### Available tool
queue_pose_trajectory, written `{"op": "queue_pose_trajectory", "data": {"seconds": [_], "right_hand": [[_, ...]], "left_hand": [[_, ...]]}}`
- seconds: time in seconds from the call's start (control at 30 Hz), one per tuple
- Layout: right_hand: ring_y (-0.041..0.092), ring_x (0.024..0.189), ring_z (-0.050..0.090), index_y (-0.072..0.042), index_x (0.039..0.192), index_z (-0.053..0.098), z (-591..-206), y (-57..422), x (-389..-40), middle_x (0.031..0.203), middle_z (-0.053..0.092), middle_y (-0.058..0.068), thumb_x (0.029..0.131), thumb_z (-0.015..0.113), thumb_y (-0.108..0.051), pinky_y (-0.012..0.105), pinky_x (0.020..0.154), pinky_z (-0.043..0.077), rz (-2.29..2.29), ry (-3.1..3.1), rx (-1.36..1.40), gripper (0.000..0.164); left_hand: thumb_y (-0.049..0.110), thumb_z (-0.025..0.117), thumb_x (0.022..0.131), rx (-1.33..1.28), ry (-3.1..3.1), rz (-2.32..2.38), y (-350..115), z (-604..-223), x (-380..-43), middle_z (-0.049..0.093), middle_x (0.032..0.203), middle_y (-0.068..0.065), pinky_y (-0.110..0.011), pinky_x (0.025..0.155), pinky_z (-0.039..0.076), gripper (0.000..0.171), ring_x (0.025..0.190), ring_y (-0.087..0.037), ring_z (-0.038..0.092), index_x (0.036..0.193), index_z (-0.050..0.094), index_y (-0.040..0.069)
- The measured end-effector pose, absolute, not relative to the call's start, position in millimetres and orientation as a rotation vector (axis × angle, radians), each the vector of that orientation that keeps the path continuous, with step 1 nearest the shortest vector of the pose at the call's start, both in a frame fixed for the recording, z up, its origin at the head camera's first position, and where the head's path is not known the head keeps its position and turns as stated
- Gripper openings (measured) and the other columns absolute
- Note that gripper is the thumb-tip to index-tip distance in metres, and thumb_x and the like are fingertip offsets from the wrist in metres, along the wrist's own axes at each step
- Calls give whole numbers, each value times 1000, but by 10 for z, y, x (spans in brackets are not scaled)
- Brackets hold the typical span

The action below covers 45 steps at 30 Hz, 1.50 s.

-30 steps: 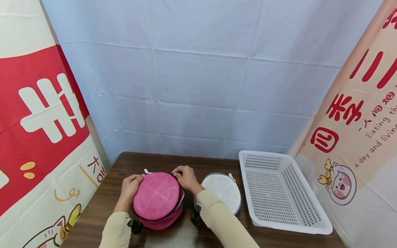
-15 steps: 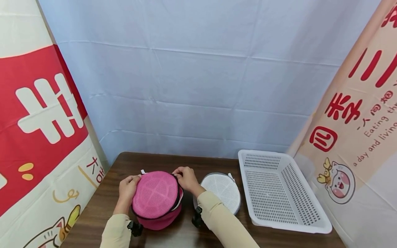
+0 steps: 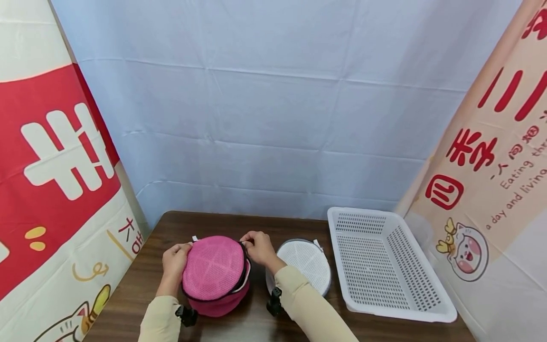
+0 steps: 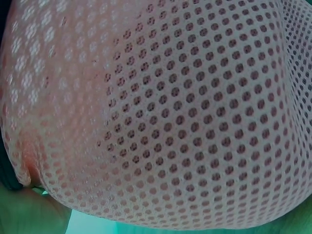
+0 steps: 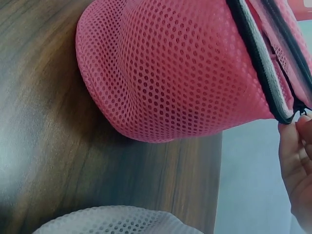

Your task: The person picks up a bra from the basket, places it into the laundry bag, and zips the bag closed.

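A round pink mesh laundry bag (image 3: pixel 215 268) with a black zipper edge stands on the table, its lid partly unzipped along the right side. My left hand (image 3: pixel 175 261) grips the bag's upper left rim; in the left wrist view the mesh (image 4: pixel 195 112) fills most of the picture and hides much of that hand. At the back right of the rim, my right hand (image 3: pixel 259 248) pinches the zipper by its slider. The right wrist view shows thumb and fingers (image 5: pixel 295 156) at the corner of the gaping zipper (image 5: pixel 261 63). A white loop tab (image 3: pixel 194 238) sticks up behind the bag.
A white mesh laundry bag (image 3: pixel 305 261) with grey edging lies right of the pink one, partly under my right forearm. Farther right stands a white perforated plastic basket (image 3: pixel 376 270). The brown wooden table (image 3: pixel 179 225) ends at a hanging pale blue cloth (image 3: pixel 273 142).
The pink bag and my left hand have shifted slightly left. My right hand has moved a little toward the right and front along the rim, still pinching the zipper.
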State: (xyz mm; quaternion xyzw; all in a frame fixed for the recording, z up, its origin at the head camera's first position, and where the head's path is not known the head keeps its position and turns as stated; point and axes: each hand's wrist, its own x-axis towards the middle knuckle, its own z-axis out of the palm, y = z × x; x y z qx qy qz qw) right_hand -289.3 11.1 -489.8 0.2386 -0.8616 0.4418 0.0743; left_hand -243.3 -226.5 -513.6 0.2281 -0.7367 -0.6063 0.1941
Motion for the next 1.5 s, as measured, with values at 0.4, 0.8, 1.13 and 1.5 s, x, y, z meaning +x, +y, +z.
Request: {"op": "queue_pose_trajectory", "data": {"seconds": [0.4,0.8,1.13,1.5], "right_hand": [[10,53,55,-6,83,66,-4858,134,-2814,63,59,0,88,57,2,21,46,44,1456,-2586,678,12],[25,53,62,3,84,61,-4868,155,-2738,67,62,21,89,56,5,26,44,49,1773,-2500,604,8],[19,54,60,-1,81,64,-4912,139,-2660,63,58,4,87,59,4,21,47,46,1669,-2472,519,9],[13,57,59,0,81,65,-4933,161,-2689,67,59,2,85,61,4,22,50,48,1679,-2487,496,7]], "left_hand": [[18,64,85,684,-1998,-1695,-2263,-5082,-2403,62,75,-5,-25,59,40,27,69,-15,50,87,67,-8],[19,65,85,740,-1903,-1711,-2332,-5100,-2375,61,78,-8,-24,58,38,28,70,-16,48,86,67,-9],[24,60,89,608,-2279,-1629,-2411,-5025,-2239,63,86,-17,-30,65,42,38,82,-28,54,97,65,-13],[19,56,91,538,-2370,-1631,-2409,-4970,-2243,61,100,-24,-31,69,42,36,93,-33,53,104,62,-14]]}}
